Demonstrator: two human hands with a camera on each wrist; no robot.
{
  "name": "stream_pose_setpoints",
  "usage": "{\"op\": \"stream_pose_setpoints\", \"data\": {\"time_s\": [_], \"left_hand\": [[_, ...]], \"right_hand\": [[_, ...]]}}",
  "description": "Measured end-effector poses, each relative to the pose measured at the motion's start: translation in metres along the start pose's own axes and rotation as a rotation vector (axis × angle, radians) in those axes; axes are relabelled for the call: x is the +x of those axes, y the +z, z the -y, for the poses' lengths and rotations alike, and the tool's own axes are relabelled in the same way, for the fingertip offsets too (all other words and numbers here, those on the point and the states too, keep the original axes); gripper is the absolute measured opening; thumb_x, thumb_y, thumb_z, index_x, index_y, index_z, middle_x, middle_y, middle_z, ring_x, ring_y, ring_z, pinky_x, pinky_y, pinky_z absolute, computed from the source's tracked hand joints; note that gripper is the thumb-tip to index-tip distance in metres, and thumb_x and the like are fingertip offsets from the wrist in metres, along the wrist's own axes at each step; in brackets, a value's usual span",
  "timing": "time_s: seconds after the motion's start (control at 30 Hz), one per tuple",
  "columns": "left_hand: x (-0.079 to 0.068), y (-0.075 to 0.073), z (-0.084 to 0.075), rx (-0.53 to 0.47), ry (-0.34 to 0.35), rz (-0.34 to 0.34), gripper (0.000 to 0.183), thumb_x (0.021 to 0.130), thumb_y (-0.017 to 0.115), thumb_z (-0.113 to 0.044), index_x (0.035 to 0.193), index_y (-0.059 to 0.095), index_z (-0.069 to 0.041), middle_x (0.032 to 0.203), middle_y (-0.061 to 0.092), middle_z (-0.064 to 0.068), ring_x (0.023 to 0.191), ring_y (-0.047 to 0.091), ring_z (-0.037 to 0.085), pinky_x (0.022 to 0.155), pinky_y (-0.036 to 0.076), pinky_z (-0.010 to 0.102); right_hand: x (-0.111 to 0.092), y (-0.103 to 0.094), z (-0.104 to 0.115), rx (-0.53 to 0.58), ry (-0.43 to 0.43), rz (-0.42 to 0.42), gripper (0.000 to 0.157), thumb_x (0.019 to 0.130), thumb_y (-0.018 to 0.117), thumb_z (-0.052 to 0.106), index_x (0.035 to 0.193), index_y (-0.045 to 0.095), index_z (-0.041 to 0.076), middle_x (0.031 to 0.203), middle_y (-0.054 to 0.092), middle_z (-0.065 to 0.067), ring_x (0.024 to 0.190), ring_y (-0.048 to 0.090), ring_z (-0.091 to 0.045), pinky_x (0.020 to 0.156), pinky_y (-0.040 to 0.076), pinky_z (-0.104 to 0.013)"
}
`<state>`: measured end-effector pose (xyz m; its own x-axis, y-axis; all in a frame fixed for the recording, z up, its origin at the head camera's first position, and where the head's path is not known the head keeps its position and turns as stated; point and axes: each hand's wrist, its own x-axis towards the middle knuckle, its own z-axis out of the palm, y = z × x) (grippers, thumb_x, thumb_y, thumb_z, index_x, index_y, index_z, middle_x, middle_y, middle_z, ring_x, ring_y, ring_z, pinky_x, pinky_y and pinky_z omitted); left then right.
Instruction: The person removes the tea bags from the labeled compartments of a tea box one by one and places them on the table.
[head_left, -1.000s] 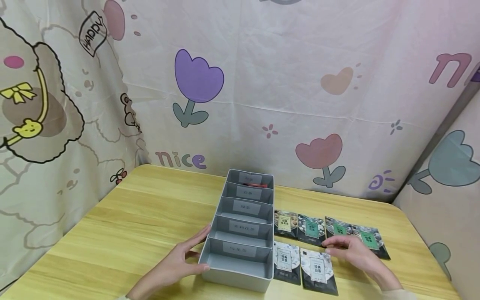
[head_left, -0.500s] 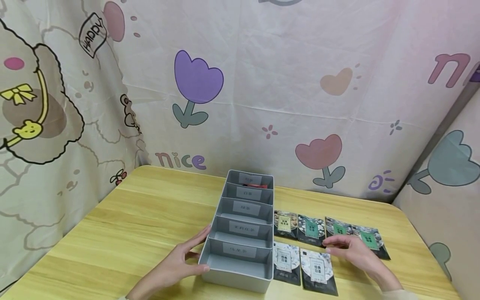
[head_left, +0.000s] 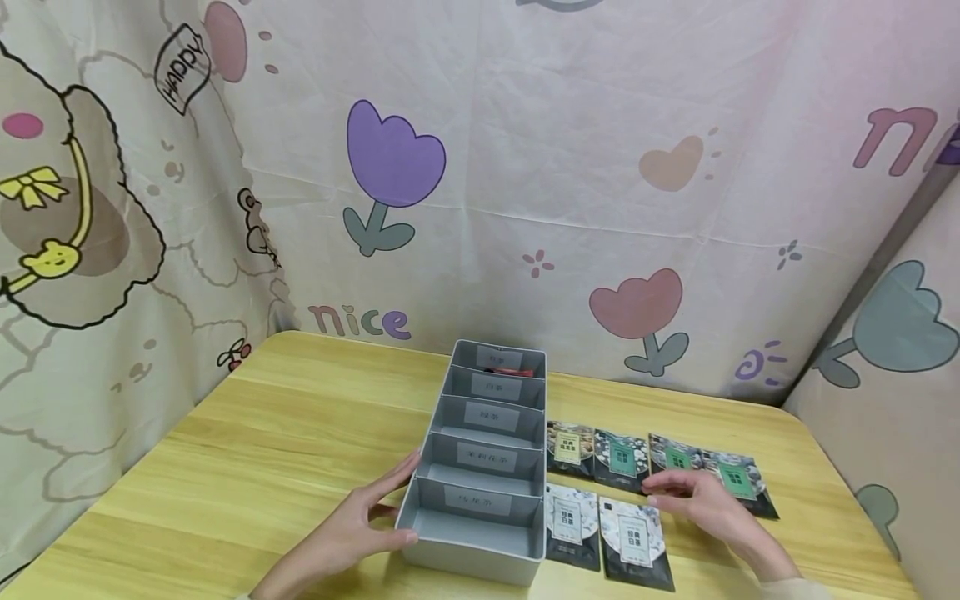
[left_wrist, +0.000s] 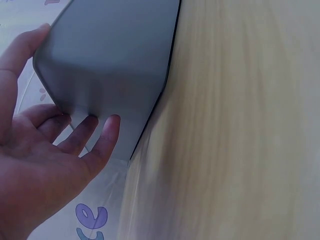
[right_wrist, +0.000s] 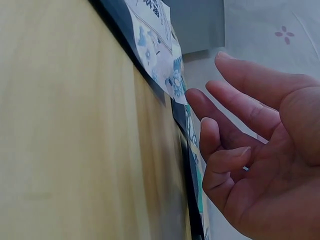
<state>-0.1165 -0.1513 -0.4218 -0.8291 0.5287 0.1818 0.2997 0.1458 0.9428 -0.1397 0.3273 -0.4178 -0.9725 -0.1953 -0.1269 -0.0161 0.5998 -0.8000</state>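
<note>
A long grey divided box (head_left: 472, 562) stands on the table, with paper labels on its dividers. My left hand (head_left: 352, 525) spans its near left corner, thumb at the front and fingertips against the side wall, as the left wrist view also shows. My right hand (head_left: 708, 504) hovers over the packets with fingers loosely bent, holding nothing. Nearest to it are a white-and-black tea packet (head_left: 633, 537) and a green-label tea packet (head_left: 622, 457). Another white-and-black packet (head_left: 572, 523) lies against the box, partly hidden by it.
A yellow-label packet (head_left: 570, 448) lies beside the box, and two green-label ones, the left packet (head_left: 675, 456) and the right packet (head_left: 738, 481), lie farther right. Something red (head_left: 513, 372) shows in the box's rearmost compartment. A printed curtain (head_left: 487, 267) hangs behind the wooden table (head_left: 300, 417).
</note>
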Motion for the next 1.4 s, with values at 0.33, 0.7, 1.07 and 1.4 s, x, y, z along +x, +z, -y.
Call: {"op": "stream_pose_setpoints", "data": {"time_s": [0.33, 0.7, 1.07, 1.4], "left_hand": [[0.0, 0.0, 0.002, 0.021, 0.013, -0.001, 0.079, 0.087, 0.07, -0.006, 0.153, 0.027, -0.007, 0.156, 0.013, 0.024, 0.128, 0.031, -0.008, 0.094, 0.046, 0.027], [-0.002, -0.003, 0.002, 0.05, -0.001, -0.011, 0.079, 0.087, 0.071, -0.008, 0.153, 0.027, -0.008, 0.156, 0.014, 0.023, 0.127, 0.031, -0.008, 0.095, 0.045, 0.027], [-0.002, -0.003, 0.002, 0.046, 0.004, -0.012, 0.079, 0.086, 0.071, -0.007, 0.153, 0.027, -0.007, 0.156, 0.014, 0.023, 0.128, 0.03, -0.008, 0.094, 0.045, 0.028], [-0.001, 0.0, 0.002, 0.058, 0.017, -0.008, 0.079, 0.087, 0.071, -0.008, 0.152, 0.027, -0.006, 0.156, 0.014, 0.024, 0.128, 0.031, -0.007, 0.095, 0.046, 0.031]], "right_hand": [[0.01, 0.002, 0.016, -0.027, -0.005, -0.026, 0.034, 0.087, 0.071, 0.018, 0.114, 0.067, -0.001, 0.109, 0.067, -0.012, 0.096, 0.058, -0.023, 0.077, 0.05, -0.034], [0.043, 0.003, 0.051, -0.126, -0.126, -0.069, 0.028, 0.091, 0.067, 0.016, 0.114, 0.068, -0.001, 0.106, 0.068, -0.009, 0.092, 0.058, -0.021, 0.072, 0.051, -0.035], [0.087, 0.005, 0.099, -0.286, -0.305, -0.044, 0.022, 0.093, 0.064, 0.012, 0.112, 0.071, 0.003, 0.108, 0.068, -0.01, 0.09, 0.057, -0.021, 0.072, 0.049, -0.035], [0.122, 0.015, 0.121, -0.265, -0.362, -0.054, 0.03, 0.092, 0.065, 0.01, 0.119, 0.066, -0.002, 0.114, 0.066, -0.019, 0.083, 0.057, -0.02, 0.067, 0.048, -0.033]]}}
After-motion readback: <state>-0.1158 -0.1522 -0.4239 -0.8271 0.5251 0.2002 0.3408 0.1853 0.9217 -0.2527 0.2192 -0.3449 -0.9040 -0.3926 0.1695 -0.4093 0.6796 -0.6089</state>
